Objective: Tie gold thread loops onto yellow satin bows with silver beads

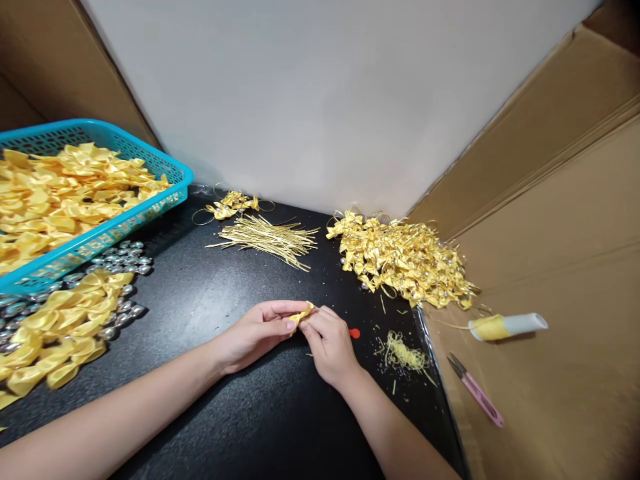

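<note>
A small yellow ribbon bow is pinched between the thumb and fingers of my left hand, above the black table. My right hand is closed at the bow's right end, its fingertips pressed against it and partly hidden. Beyond both hands lies a bundle of gold twist ties. To the left is a row of loose yellow bows on top of silver beads. A small red object shows just right of my right hand.
A turquoise basket full of yellow bows stands at left. Finished-looking bows with gold loops form a big pile at right and a small one at back. Thread scraps, a thread spool and pink snips lie right, near cardboard.
</note>
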Tool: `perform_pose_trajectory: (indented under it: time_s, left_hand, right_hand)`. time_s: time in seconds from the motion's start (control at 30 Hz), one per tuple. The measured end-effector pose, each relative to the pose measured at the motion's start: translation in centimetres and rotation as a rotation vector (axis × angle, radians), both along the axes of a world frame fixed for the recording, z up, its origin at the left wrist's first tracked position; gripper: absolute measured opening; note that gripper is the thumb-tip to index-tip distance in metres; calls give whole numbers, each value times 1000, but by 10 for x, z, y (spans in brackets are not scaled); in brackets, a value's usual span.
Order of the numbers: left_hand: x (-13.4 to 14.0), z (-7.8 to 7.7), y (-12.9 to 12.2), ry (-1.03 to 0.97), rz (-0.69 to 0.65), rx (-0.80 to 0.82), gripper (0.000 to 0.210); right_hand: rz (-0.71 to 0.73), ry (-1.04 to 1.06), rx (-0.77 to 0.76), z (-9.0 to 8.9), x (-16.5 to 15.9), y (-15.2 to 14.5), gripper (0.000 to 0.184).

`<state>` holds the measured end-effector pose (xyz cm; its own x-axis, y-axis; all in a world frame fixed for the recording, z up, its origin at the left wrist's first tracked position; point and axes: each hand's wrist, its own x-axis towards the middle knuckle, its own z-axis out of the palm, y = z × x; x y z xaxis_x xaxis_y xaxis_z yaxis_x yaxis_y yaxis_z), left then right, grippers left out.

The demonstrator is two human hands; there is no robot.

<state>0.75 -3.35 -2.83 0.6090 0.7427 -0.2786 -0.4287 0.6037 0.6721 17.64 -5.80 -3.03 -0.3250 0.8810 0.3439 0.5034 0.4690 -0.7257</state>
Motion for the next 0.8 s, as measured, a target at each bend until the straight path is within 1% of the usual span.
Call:
perform_pose_trajectory:
  time_s: [0.07,0.13,0.17,0.2,0.23,0.27,0.3,0.37,0.43,0.63,0.73,0.8]
  left_hand:
    - [0,0,-1,56,34,38,33]
    - [1,0,-2,130,83,112,30]
    - [1,0,-3,176,115,164,29]
    - [1,1,-3,228,143,224,27]
    - [1,1,-4,281,167,287,25]
    - [1,2,-5,328,187,347,24]
    - [2,3,-5,364,200,395,23]
    - [2,4,-6,398,215,454,23]
    - [2,4,-7,407,213,464,24]
    - [2,1,-7,387,180,444,26]
    - [2,1,-6,395,162,456,25]
    - [2,2,-5,418,140,486,24]
  right_hand:
    - [-40,2,-30,0,0,-1,30]
    - [-137,26,-17,3,1,-3,18]
    - [-198,53,20,4,1,-4,10]
    - [-253,86,79,6,2,-5,12]
    - [-295,117,152,8,3,-7,20]
    - [-322,134,222,10,4,-8,24]
    - [-334,134,277,11,4,-9,24]
    - [-337,99,316,11,4,-10,16]
    - [-341,69,286,9,2,-9,12]
    - [-340,88,231,1,-1,-4,12]
    - [-317,115,175,4,-1,-4,15]
    - [-299,187,110,12,1,-5,14]
